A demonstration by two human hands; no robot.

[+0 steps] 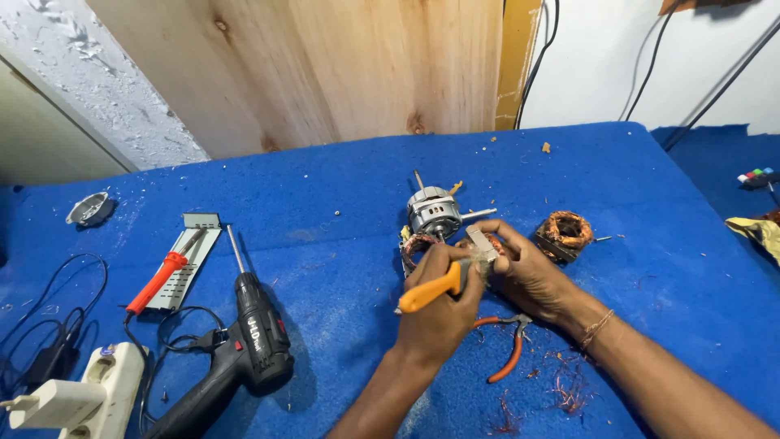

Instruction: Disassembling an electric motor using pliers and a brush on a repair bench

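Observation:
My left hand [435,313] grips an orange-handled tool [431,291], its tip pointed at a small motor stator [487,246] with copper windings. My right hand [528,272] holds that stator from the right side, fingers wrapped over its metal core. Both hands meet over the blue cloth table [325,244]. Just behind them stands a grey metal motor housing [435,211] with a shaft. A second copper-wound stator [565,232] lies to the right of my right hand.
Orange-handled pliers [508,354] lie under my wrists among copper wire scraps [565,394]. A black cordless drill [248,345], a red-handled screwdriver [158,280] on a grey tray [195,256], a white power strip [77,394] and a metal cap [89,209] sit at left.

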